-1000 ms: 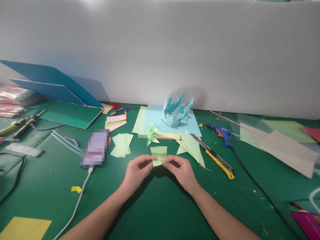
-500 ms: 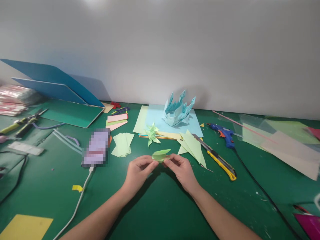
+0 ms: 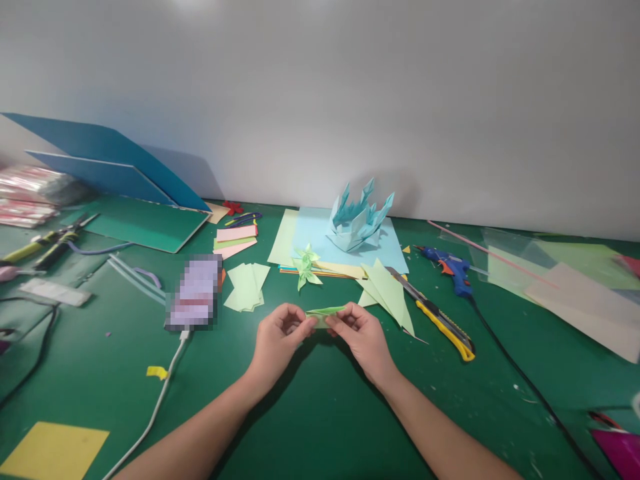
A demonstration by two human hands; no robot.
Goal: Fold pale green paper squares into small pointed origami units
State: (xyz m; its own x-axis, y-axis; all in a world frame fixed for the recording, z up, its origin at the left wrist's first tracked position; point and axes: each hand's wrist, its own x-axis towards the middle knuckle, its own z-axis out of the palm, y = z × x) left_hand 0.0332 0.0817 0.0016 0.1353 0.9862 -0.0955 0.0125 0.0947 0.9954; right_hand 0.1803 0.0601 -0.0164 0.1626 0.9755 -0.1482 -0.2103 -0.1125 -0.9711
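Note:
Between both hands, above the green table, is a small piece of folded light green paper (image 3: 324, 319). My left hand (image 3: 280, 337) pinches its left end with thumb and fingers. Its right end is gripped the same way by my right hand (image 3: 361, 340). Fingertips hide parts of the folds. Just beyond lies a light green origami flower (image 3: 307, 267), at the front of a stack of coloured sheets (image 3: 285, 240). Cut pale green paper pieces lie left (image 3: 247, 287) and right (image 3: 387, 293) of the hands. A pale blue folded-paper piece with upright points (image 3: 354, 227) stands on the stack.
A yellow box cutter (image 3: 443, 327) and a blue glue gun (image 3: 453, 270) with a black cord lie to the right. On the left are a phone (image 3: 195, 290) on a white cable, pliers (image 3: 60, 243) and a blue-green folder (image 3: 145, 223). Yellow paper (image 3: 55, 450) lies near front left.
The folded green paper has tilted and its upper flap has come down, so it looks flatter and narrower. Both hands keep hold of it in nearly the same place.

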